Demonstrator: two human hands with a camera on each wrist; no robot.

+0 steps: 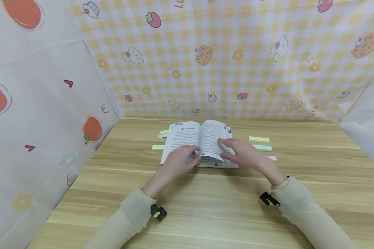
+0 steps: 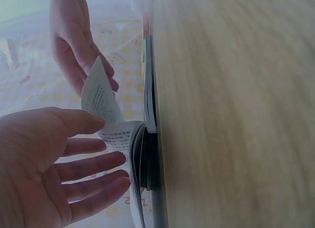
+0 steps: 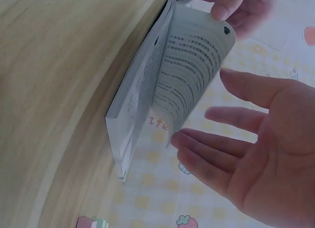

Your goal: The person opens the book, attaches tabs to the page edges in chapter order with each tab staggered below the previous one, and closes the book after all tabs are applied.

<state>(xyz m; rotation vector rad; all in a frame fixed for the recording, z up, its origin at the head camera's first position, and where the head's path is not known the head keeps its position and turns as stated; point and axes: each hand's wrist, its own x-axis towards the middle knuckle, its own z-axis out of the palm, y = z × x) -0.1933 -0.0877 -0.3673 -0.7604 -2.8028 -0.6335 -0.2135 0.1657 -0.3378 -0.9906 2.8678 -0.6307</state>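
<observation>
An open book [image 1: 183,136] with printed text lies on the wooden table, and one page [image 1: 210,140] stands raised in a curve on its right half. My left hand [image 1: 179,160] rests over the lower left page, its thumb near the spine; the left wrist view shows its fingers spread and loosely extended. At the outer edge of the raised page is my right hand [image 1: 244,154]. In the right wrist view, the fingertips of that hand [image 3: 266,139] touch or nearly touch the page edge [image 3: 197,75], without curling round it.
Yellowish sticky-note strips [image 1: 157,147] lie at the book's left side. To its right are a yellow strip [image 1: 259,139], a green strip [image 1: 263,148] and a partly hidden pink strip [image 1: 272,158]. A patterned cloth [image 1: 237,69] hangs behind the table.
</observation>
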